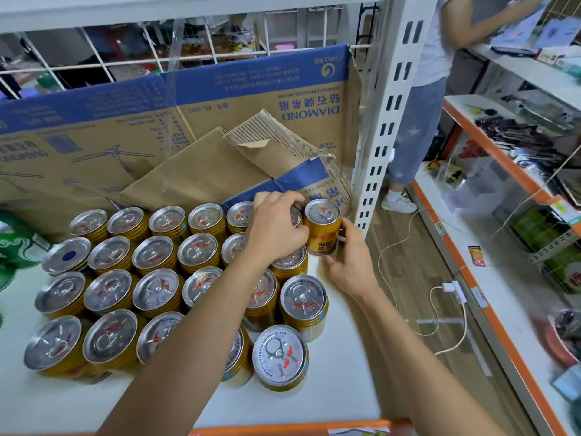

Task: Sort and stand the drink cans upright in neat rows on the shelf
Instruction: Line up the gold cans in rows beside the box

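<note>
Several gold drink cans point(157, 256) with silver pull-tab lids stand upright in rows on the white shelf point(339, 372). At the back right corner stands one gold can point(322, 228). My right hand point(349, 262) curls round its right side and base. My left hand point(276, 228) reaches over the rows, its fingers curled on the top of the neighbouring can point(295, 217), mostly hidden beneath it. One can point(67, 256) at the left has a plain lid with a blue dot.
Torn cardboard point(220, 171) leans behind the cans against a larger blue-and-brown box point(157, 114). A white perforated upright point(380, 136) stands just right of the corner can. A person point(421, 89) stands in the aisle by the orange-edged shelves point(490, 278). A white charger cable point(440, 297) lies on the floor.
</note>
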Tool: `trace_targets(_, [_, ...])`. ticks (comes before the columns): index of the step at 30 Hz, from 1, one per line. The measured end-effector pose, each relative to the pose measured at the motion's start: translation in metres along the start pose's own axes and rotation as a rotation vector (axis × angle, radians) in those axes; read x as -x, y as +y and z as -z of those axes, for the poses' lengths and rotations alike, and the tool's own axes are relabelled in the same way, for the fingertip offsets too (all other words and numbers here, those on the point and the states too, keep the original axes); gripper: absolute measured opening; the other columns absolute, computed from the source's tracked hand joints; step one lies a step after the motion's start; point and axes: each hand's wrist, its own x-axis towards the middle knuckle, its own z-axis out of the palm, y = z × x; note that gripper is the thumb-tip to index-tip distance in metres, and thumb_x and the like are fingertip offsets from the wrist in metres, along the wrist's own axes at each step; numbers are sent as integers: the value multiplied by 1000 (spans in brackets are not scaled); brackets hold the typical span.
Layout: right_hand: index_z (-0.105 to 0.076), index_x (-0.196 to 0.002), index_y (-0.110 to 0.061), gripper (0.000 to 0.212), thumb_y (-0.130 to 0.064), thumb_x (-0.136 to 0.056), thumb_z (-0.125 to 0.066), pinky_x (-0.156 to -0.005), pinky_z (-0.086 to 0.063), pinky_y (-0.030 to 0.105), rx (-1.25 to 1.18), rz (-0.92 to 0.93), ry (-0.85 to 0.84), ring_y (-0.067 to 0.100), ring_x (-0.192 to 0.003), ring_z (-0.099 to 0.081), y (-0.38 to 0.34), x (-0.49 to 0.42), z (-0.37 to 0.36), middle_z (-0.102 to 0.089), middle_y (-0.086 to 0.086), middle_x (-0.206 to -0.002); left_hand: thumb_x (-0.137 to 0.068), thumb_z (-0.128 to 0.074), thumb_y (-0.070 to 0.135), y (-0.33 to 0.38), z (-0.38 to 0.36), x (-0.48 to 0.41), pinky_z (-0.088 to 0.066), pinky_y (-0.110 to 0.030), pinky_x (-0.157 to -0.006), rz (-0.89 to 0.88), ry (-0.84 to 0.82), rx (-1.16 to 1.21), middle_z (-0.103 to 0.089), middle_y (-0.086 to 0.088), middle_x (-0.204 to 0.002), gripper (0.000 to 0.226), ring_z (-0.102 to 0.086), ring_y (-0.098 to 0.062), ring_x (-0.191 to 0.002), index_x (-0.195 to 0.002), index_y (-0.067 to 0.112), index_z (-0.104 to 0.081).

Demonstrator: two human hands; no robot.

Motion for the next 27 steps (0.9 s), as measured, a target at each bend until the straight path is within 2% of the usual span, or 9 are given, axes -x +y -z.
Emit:
trace_targets(3, [-36, -139, -7, 76, 3, -72, -70, -93, -22, -2, -32, 1, 12, 19, -124, -42, -3, 2, 3, -44, 10, -133, -80, -62, 35, -1, 2, 0, -32, -36, -101, 94, -68, -135, -49, -5, -135, 63, -35, -28, -126, -138, 22, -42])
trace_targets(8, [-40, -137, -9, 71, 5, -73, -66, -96, -25, 2, -67, 18, 35, 12, -117, -43, -6, 5, 6, -47, 3, -128, -73, -70, 40, -12, 4, -2, -41, -39, -95, 110, -7, -59, -59, -3, -127, 60, -46, -27, -119, -129, 24, -54])
trace_targets(12, [-44, -134, -10, 66, 6, -73, -64, -103, -41, 32, -122, -49, 141, 14, -116, -49, -6, 9, 6, -49, 4, -128, -65, -74, 45, -15, 9, -2, -48, -37, -87, 53, 203, 87, -67, 1, -109, 48, -58, -24, -102, -108, 25, -67])
trace_targets(16, [-52, -126, -8, 54, 2, -73, -60, -94, -41, 22, -139, 86, 290, 6, -106, -49, -18, 24, 16, -52, -4, -114, -71, -74, 35, -9, 28, 3, -47, -18, -77, -183, 576, 307, -66, 4, -92, 29, -59, -9, -83, -91, 14, -71])
trace_targets(19, [-58, -118, -10, 44, -6, -74, -58, -90, -44, 23, -129, 223, 356, 5, -103, -52, -42, 29, 28, -55, -8, -111, -80, -63, 37, -6, 40, 4, -51, -28, -70, -210, 758, 432, -64, 9, -89, 25, -62, -14, -79, -96, 18, -65])
trace_targets(21, [-56, -121, -16, 46, -12, -76, -64, -93, -45, 26, -161, 265, 279, 7, -108, -54, -61, 30, 36, -57, -8, -116, -84, -56, 38, -3, 43, 5, -53, -31, -72, -229, 730, 582, -62, 20, -91, 26, -64, -10, -84, -103, 21, -60])
trace_targets(23, [-49, -128, -27, 58, -20, -74, -69, -97, -44, 26, -199, 270, 122, 5, -115, -52, -77, 32, 44, -55, -12, -122, -84, -51, 36, 6, 41, 8, -50, -21, -74, -280, 593, 724, -65, 24, -91, 29, -63, 1, -86, -102, 15, -61])
trace_targets(25, [-43, -128, -34, 65, -22, -71, -72, -94, -46, 23, -295, 207, -109, 1, -112, -56, -83, 35, 53, -56, -20, -120, -84, -49, 34, 17, 37, 11, -49, -20, -74, -335, 428, 804, -69, 18, -91, 29, -65, -2, -87, -99, 15, -65])
trace_targets(27, [-47, -128, -26, 65, -18, -70, -75, -88, -49, 26, -469, 92, -362, 9, -103, -62, -80, 39, 62, -64, -9, -114, -85, -48, 35, 25, 31, 13, -51, -27, -74, -383, 321, 778, -71, 8, -93, 26, -67, -9, -88, -97, 21, -67])
